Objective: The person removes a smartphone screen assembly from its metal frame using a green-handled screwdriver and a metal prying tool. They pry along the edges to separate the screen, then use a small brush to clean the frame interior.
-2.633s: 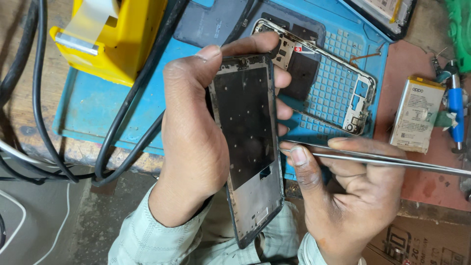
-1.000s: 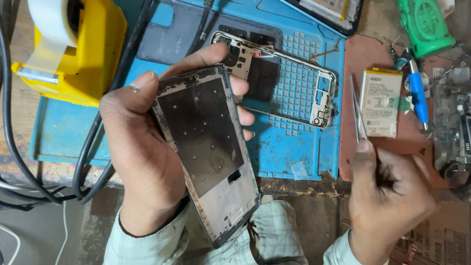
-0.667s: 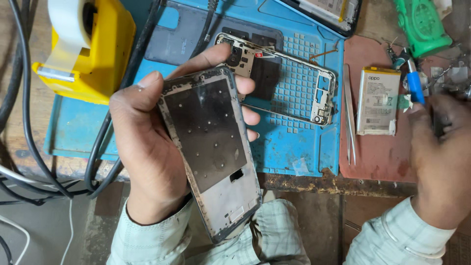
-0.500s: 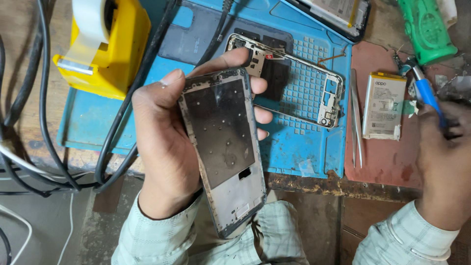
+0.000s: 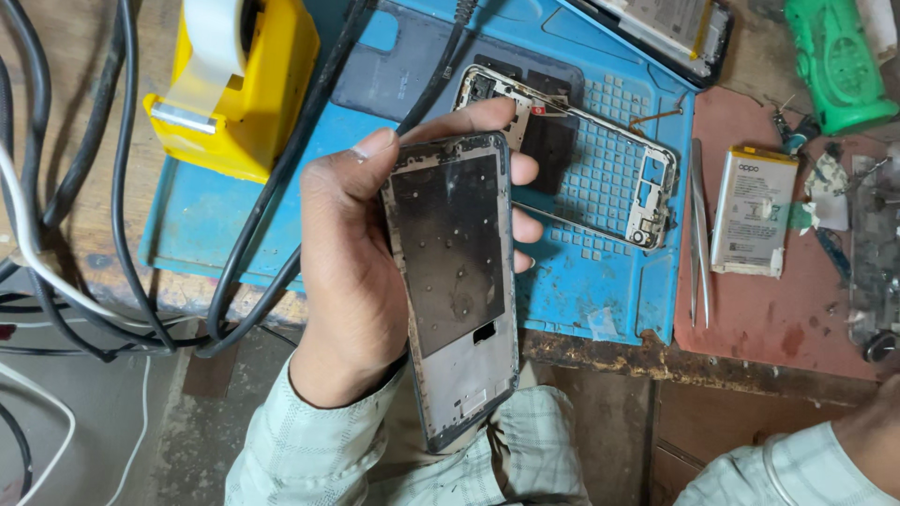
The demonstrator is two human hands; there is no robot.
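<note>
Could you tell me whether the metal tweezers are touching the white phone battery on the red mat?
Apart. The head view shows a strip of red mat between the metal tweezers and the white phone battery.

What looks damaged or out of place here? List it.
The phone frame in the left hand is stripped and smudged. On the blue mat lies another bare frame; a loose battery and tweezers lie beside it.

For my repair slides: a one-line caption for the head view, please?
Left hand holds a bare phone frame above a blue mat; tweezers rest nearby.
</note>
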